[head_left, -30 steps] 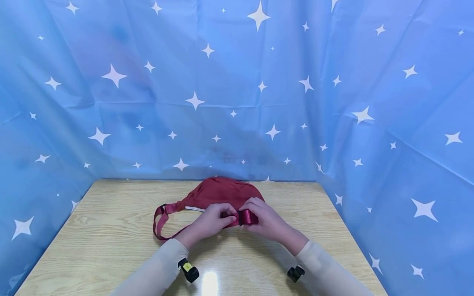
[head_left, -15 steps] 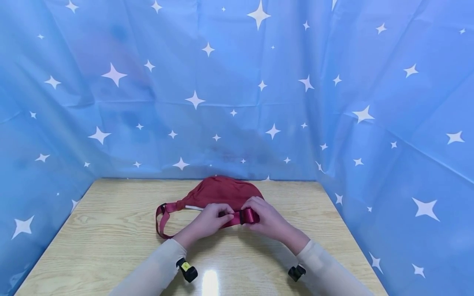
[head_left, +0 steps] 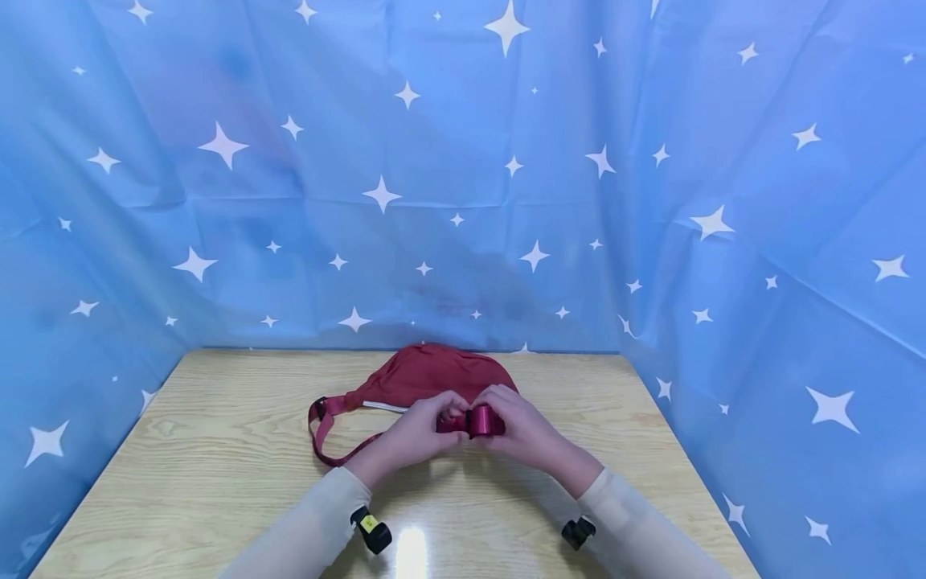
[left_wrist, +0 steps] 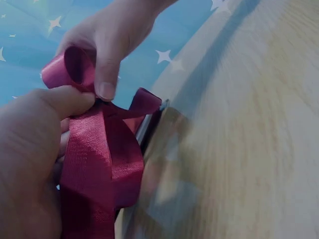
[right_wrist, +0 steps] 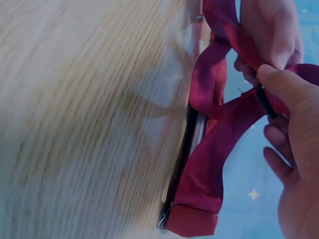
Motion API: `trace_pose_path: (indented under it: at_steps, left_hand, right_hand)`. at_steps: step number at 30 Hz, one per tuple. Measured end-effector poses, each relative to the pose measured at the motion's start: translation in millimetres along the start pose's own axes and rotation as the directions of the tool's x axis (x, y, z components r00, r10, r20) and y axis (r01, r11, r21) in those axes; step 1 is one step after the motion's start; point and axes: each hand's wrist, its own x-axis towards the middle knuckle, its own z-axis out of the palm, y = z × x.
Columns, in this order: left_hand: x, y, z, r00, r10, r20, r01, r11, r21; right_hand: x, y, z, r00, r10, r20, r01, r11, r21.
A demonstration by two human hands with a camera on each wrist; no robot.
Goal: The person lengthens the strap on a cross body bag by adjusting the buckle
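Note:
A dark red waist bag (head_left: 434,376) lies at the far side of the table, its strap drawn toward me. Both hands meet at the strap just in front of it. My left hand (head_left: 415,432) pinches the flat webbing strap (left_wrist: 88,159) between thumb and fingers. In my right hand (head_left: 526,432) is the part of the strap with a black slider buckle (right_wrist: 265,102), thumb pressed on it. A loop of webbing (left_wrist: 67,68) stands up by the right fingers. The left fingertips are right beside the buckle. Part of the strap is hidden behind the hands.
A wooden table (head_left: 217,450) carries the bag. To the left, the strap's slack loop (head_left: 318,434) with another black buckle (head_left: 319,406) rests on the wood. A blue star-printed curtain (head_left: 463,177) stands close behind the bag and along both sides.
My left hand slid left along the strap, then came back right, up against the right hand. The slack loop at left shifted slightly right. My right hand stays nearly in place.

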Motion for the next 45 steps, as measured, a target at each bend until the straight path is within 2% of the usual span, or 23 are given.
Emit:
trace_pose_path:
  at_steps: [3,7,14,16,20,27,38,41,45]
  left_hand:
    - [-0.9,-2.6,0.8,1.0,0.01,0.018,-0.01,1.0,0.005]
    - [-0.6,-4.9,2.3,1.0,0.021,0.009,-0.021,0.999,0.04]
    - [0.9,-4.5,3.5,0.999,0.037,0.003,-0.037,0.987,0.155]
    - [1.0,-3.9,3.8,0.999,0.054,0.003,-0.053,0.978,0.201]
    - [1.3,-2.3,4.1,0.995,0.101,-0.003,-0.097,0.96,0.264]
    - [0.1,-1.0,4.6,0.997,0.072,0.021,-0.075,0.968,0.24]
    - [0.9,0.5,9.3,0.995,0.103,-0.016,-0.093,0.946,0.31]
    - [0.8,-0.1,10.0,0.994,0.106,-0.021,-0.094,0.946,0.309]
    - [0.0,-0.7,11.2,0.994,0.104,-0.024,-0.092,0.946,0.311]
  right_hand:
    - [-0.1,-2,-3,0.998,0.056,0.019,-0.056,0.998,-0.009]
    - [0.2,-5,-6,0.989,0.137,0.056,-0.137,0.991,-0.01]
    - [-0.3,-9,-10,0.973,0.216,0.077,-0.215,0.976,-0.021]
    - [-0.2,-10,-11,0.972,0.218,0.091,-0.216,0.976,-0.036]
    - [-0.5,-10,-10,0.977,0.178,0.117,-0.169,0.982,-0.08]
    - [-4.0,-7,-8,0.969,0.229,0.096,-0.23,0.973,-0.003]
    - [-5.6,-6,-8,0.971,0.224,0.08,-0.228,0.973,0.038]
    - [-6.1,-4,-7,0.981,0.184,0.066,-0.187,0.981,0.053]
    - [-5.7,-3,-7,0.996,0.086,0.019,-0.088,0.993,0.084]
